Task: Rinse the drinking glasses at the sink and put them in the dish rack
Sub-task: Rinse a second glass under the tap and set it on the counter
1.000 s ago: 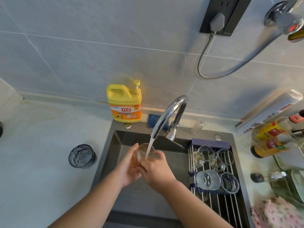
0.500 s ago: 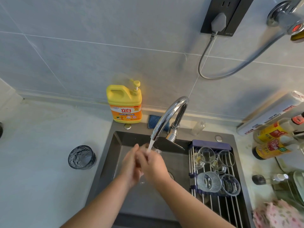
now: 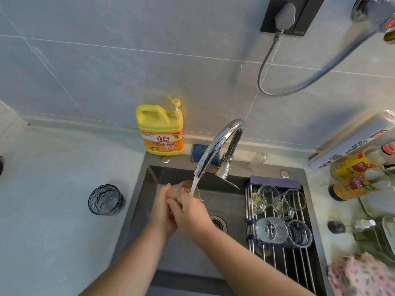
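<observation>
Both hands hold one clear drinking glass [image 3: 188, 186] under the running water from the chrome faucet [image 3: 218, 146], over the dark sink [image 3: 141, 201]. My left hand [image 3: 163, 210] wraps the glass from the left; my right hand [image 3: 188, 212] grips it from the front and hides most of it. The dish rack [image 3: 275, 261] spans the sink's right side and carries several clear glasses [image 3: 271, 229]. A dark blue textured glass [image 3: 105, 199] stands on the counter left of the sink.
A yellow dish-soap bottle [image 3: 160, 129] and a blue sponge [image 3: 201, 152] sit behind the sink. Sauce bottles [image 3: 354, 178] and a foil roll [image 3: 352, 142] crowd the right counter. A pink cloth [image 3: 361, 276] lies at the lower right.
The glass, upright under the stream a second ago, was tipped down and hidden by my hands, and is now raised back into the water. The hands stay together.
</observation>
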